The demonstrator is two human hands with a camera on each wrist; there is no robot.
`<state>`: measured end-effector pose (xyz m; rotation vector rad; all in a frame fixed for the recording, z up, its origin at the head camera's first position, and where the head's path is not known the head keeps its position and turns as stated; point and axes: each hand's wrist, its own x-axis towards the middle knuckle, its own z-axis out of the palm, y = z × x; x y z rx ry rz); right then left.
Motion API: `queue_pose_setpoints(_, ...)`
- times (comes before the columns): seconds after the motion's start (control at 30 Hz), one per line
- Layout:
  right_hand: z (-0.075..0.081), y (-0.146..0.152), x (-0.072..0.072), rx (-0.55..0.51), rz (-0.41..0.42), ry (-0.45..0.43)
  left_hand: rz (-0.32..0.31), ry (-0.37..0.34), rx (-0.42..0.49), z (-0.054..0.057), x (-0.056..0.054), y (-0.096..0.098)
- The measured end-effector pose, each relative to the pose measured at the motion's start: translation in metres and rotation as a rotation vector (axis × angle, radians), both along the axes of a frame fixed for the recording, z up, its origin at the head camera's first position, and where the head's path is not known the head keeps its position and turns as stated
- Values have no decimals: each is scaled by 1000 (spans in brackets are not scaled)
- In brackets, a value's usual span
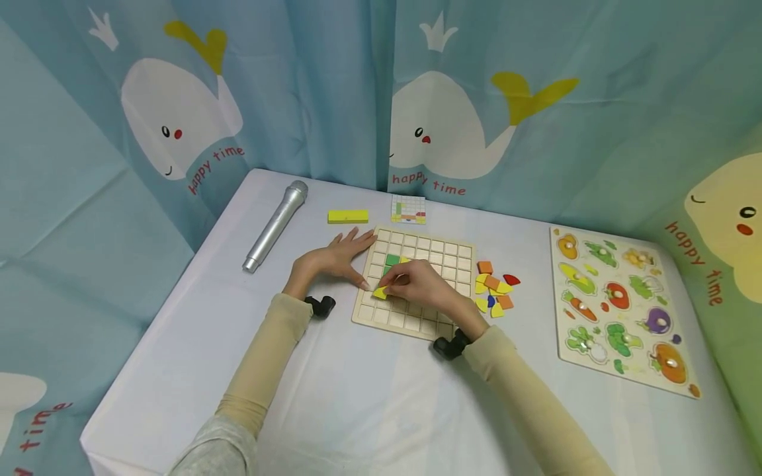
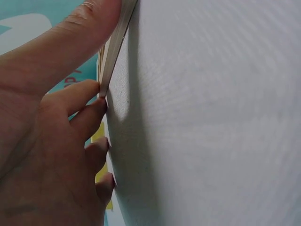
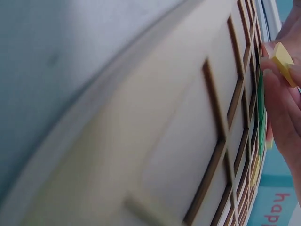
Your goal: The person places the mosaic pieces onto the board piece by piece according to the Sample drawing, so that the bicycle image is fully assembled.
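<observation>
My right hand (image 1: 421,284) pinches a yellow quarter-circle block (image 1: 380,292) between thumb and fingers, low over the left part of a wooden grid board (image 1: 412,322). In the right wrist view the yellow block (image 3: 283,61) is tilted at the fingertips. My left hand (image 1: 338,256) rests at the board's left side with fingers spread, the thumb on its edge and the fingertips near the far left corner. Green pieces (image 1: 393,260) and a yellow piece (image 1: 405,260) lie in grid squares, partly hidden by my right hand.
Loose orange, yellow, red and blue blocks (image 1: 492,282) lie right of the board. Behind it are a pattern card (image 1: 408,209) and a yellow bar (image 1: 348,217). A silver microphone (image 1: 275,228) lies at left, a vegetable puzzle board (image 1: 616,297) at right. Curtains (image 1: 339,86) border the table.
</observation>
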<state>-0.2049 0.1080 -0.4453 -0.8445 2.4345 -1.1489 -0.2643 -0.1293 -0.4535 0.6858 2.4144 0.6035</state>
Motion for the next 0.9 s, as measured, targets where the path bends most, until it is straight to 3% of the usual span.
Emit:
queue_pose_setpoints(0.53,-3,-23,-2,76,74,75,-3,6,19,3,0,0)
queue_pose_setpoints(0.9,-3,-28,-1,146,114,197,-2,8,32,2,1,-1)
